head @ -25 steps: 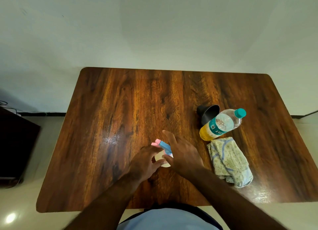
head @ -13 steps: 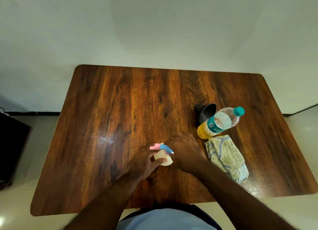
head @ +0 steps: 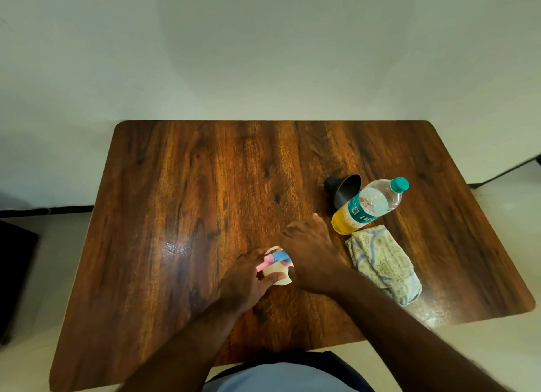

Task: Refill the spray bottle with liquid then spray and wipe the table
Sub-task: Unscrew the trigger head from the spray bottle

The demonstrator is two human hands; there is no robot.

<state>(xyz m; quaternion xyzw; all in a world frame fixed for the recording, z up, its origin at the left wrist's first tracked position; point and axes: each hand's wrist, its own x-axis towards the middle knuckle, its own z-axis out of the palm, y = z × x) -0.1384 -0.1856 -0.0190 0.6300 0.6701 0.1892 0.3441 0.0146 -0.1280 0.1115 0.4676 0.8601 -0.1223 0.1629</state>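
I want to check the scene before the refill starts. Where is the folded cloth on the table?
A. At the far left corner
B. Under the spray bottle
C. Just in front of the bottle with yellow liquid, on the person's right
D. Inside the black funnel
C. The folded cloth lies just nearer the person than the yellow-liquid bottle, to the right of both hands.

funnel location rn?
In the head view the black funnel lies on its side on the table's right half, touching the water bottle, with the cloth nearer the person.
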